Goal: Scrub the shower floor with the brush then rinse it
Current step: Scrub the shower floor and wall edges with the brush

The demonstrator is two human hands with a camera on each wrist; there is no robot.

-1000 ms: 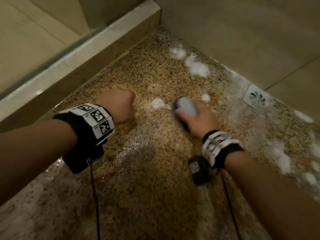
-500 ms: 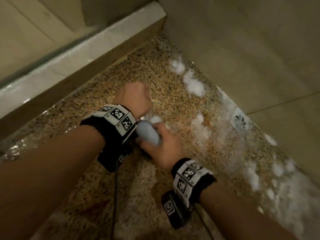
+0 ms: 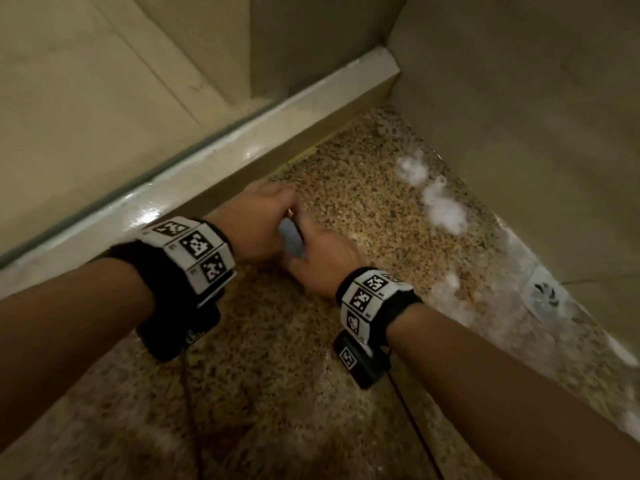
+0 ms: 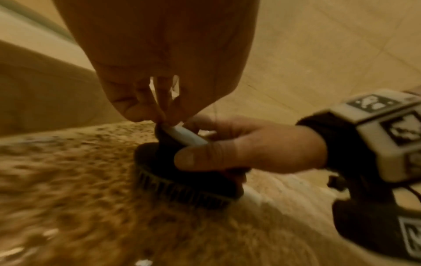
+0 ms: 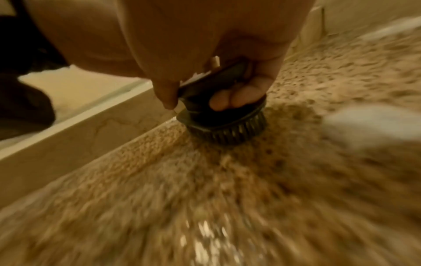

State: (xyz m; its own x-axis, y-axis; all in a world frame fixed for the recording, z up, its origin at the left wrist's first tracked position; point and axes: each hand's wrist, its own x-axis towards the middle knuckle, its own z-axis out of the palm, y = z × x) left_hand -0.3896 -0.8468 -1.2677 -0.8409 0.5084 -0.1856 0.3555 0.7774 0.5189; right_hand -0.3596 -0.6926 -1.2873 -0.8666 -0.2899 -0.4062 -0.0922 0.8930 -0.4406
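A round scrubbing brush with a pale blue handle and a dark bristle base stands bristles-down on the wet speckled shower floor, close to the raised curb. My right hand grips its handle from the right, thumb on the near side and fingers curled under the grip. My left hand is right beside it on the left. Its fingertips are bunched downward and pinch the far end of the handle. The wrist views are blurred.
White foam patches lie along the right wall, and a square floor drain sits at its foot. The pale curb with a glass panel bounds the floor on the left. Cables hang from both wristbands.
My right hand has carried the brush leftward across the floor, from near the foam to beside the curb. My left hand, a bare fist before, now meets the handle's end.
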